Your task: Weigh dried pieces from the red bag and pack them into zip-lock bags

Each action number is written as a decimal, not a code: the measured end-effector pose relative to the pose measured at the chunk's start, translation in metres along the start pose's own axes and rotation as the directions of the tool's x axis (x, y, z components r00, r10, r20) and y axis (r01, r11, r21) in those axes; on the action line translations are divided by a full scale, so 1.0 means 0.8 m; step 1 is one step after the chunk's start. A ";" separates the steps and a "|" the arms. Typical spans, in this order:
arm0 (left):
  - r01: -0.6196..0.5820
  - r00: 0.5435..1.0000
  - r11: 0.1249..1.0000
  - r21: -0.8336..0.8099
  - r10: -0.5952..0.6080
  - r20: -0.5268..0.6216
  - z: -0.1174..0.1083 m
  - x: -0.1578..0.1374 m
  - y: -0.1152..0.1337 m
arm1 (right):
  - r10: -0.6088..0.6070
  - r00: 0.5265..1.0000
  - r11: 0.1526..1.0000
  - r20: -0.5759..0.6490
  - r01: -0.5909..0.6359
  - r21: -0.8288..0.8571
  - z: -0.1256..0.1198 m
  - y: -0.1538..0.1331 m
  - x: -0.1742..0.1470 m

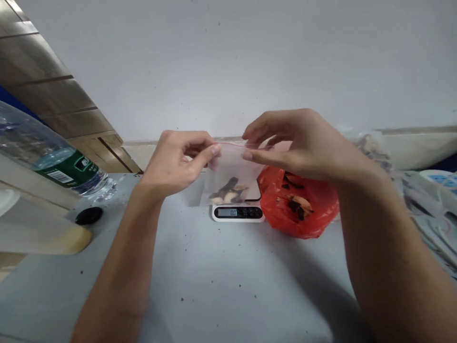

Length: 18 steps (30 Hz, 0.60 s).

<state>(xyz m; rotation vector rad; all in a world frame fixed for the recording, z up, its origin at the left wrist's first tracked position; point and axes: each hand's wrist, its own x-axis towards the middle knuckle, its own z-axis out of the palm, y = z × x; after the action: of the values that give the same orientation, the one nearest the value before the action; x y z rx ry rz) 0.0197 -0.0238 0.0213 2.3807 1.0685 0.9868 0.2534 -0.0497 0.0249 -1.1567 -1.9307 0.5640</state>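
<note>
A small clear zip-lock bag (230, 164) with a red line along its top hangs upright in front of a white kitchen scale (218, 219). Pale and dark dried pieces (228, 193) lie at the bottom of the bag. My left hand (182, 159) pinches the bag's upper left corner between thumb and fingers. At the upper right, my right hand (296, 143) has its thumb in front of the bag and its fingers behind, around the top edge. The scale display reads 0.0. Part of its platform is hidden behind the bag.
Right of the scale sits an open red plastic bag (285, 224) holding brown and dark pieces. Another clear bag (373, 147) lies behind my right wrist. On the left are a tilted water bottle (67, 166), a translucent container (39, 228) and a black cap (89, 216). Cables (437, 233) lie far right.
</note>
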 end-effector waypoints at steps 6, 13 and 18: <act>-0.036 0.998 0.999 0.027 0.035 0.048 0.012 0.003 0.010 | -0.006 0.997 0.993 0.077 0.015 -0.120 0.012 -0.018 0.002; -0.084 0.994 0.994 0.073 0.078 0.081 0.008 0.000 0.012 | 0.003 0.995 0.996 0.104 0.006 -0.085 0.019 -0.018 0.006; -0.126 0.989 0.988 0.092 0.119 0.084 0.004 -0.002 0.012 | 0.022 0.993 1.000 0.118 -0.021 -0.014 0.015 -0.004 0.007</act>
<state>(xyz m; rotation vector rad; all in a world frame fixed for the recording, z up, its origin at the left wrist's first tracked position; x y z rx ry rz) 0.0265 -0.0310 0.0234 2.5680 0.9721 0.8923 0.2408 -0.0463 0.0222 -1.1762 -2.0269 0.6458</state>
